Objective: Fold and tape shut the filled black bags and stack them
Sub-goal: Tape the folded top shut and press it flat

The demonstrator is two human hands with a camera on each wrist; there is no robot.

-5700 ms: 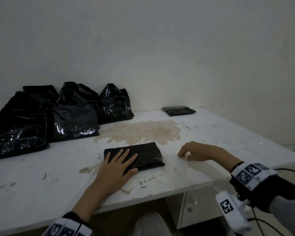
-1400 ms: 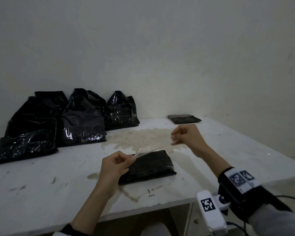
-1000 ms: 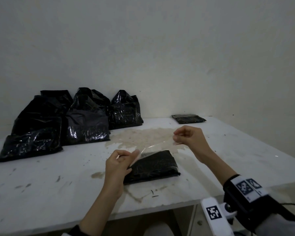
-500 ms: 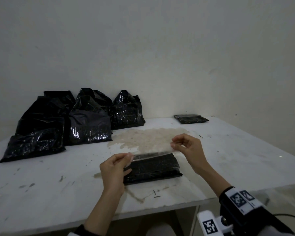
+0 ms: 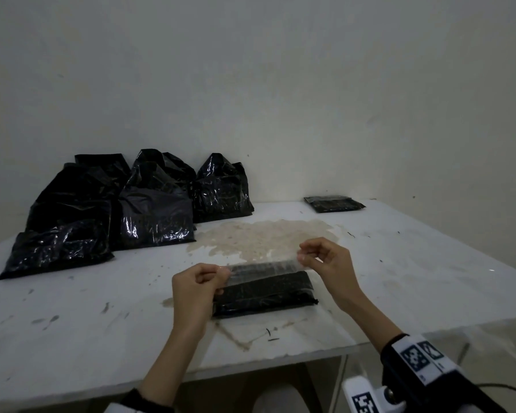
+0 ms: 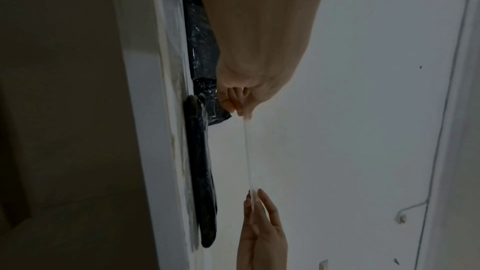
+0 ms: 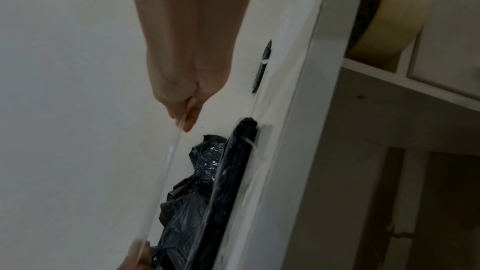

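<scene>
Both hands are pinching a strip of clear sticky tape (image 5: 264,267), one end each: the left hand (image 5: 197,289) has its thumb and fingers closed on the left end, the right hand (image 5: 328,265) on the right end. The strip is stretched flat between them, hanging just above the folded flat black plastic bag (image 5: 265,295) that lies on the stained white table (image 5: 399,263) near the front edge.

At the back left, a bunch of filled shiny black plastic bags (image 5: 125,210) leans on the white wall (image 5: 251,84). A second flat folded black bag (image 5: 334,203) sits alone at the far right of the table, well apart from everything.

The right wrist view catches a roll of clear packing tape (image 7: 389,22) on a shelf under the table.

No readable writing or brands anywhere, only the black-and-white square marker tags (image 5: 419,357) on the right wristband.
</scene>
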